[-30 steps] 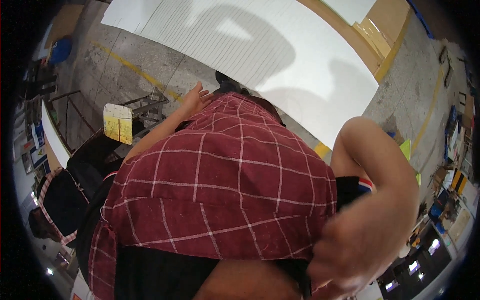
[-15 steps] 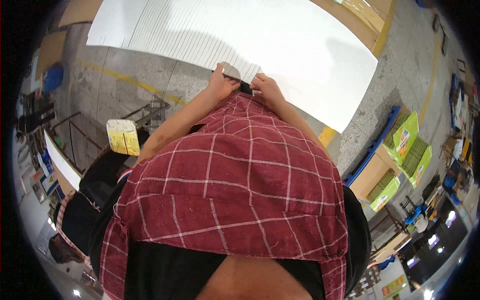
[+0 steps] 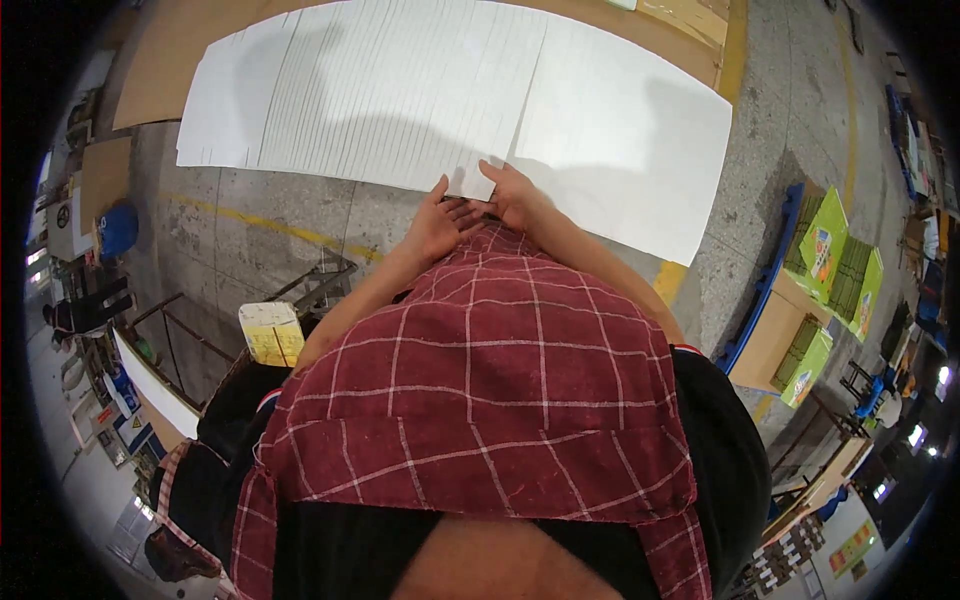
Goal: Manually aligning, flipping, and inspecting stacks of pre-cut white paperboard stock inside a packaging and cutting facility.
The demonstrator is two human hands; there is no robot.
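Observation:
Many long white sheets (image 3: 400,90) lie side by side in an overlapping row on the floor ahead of me. My left hand (image 3: 438,218) and my right hand (image 3: 517,196) meet at the near edge of one white sheet (image 3: 470,183) in the middle of the row. The right hand's fingers lie over the edge, and the left hand's fingers curl against it from below. A red checked cloth (image 3: 480,400) over my front hides most of both forearms.
Brown cardboard (image 3: 160,60) lies under the far side of the sheets. A yellow-and-white box (image 3: 270,333) and a metal frame (image 3: 320,285) stand at my left. Open cartons with green packs (image 3: 815,300) sit on a blue pallet (image 3: 752,325) at the right. A yellow line (image 3: 270,228) crosses the concrete floor.
My right arm swung from down at my right side up to the sheets and joined the left hand. The view has tilted forward, so more of the sheet row shows.

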